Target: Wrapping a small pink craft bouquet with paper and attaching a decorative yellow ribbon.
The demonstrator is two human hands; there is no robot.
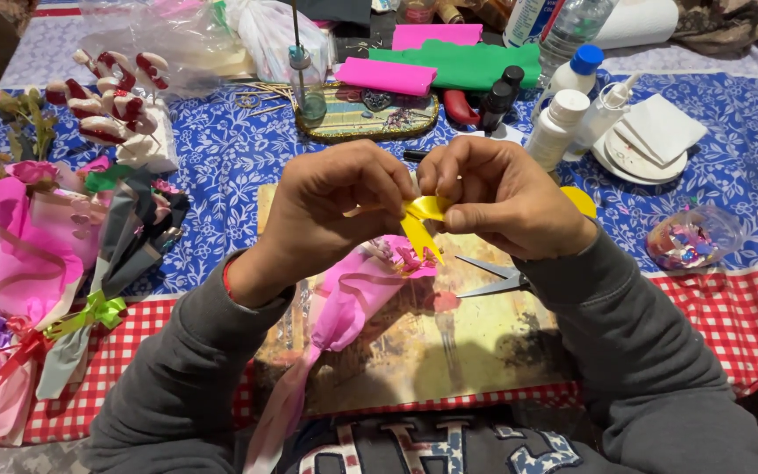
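- The person's left hand point(337, 204) and right hand point(504, 195) meet above the middle of the table, fingers curled tight and knuckles almost touching.
- Between the fingertips of both hands sits a thin strip of glossy yellow ribbon point(423, 219), pinched from each side; it is folded into a loop at the top, and two pointed tails hang down below the hands.
- Both hands are closed narrow on that ribbon, thumbs pressed against forefingers.
- Directly under the hands lies a small pink paper-wrapped bouquet point(353, 303), tilted, its flower end just below the ribbon tails and its tapered foot pointing toward the person's chest.
- The bouquet rests on a flat rectangular board with a brownish printed picture point(449, 351), which lies on a red-and-white checked cloth point(721, 316).
- A pair of metal scissors point(497, 276) lies on the board just beside the right wrist, partly hidden by the grey sleeve.
- At the left edge lie more finished pink bouquets tied with green and red ribbon bows point(19, 290).
- Farther back, on a blue floral cloth point(221, 149), stand white plastic bottles point(559, 123) and rolled sheets of pink and green foam point(449, 66).
- A clear plastic bag of coloured bits point(690, 237) sits well to the right.
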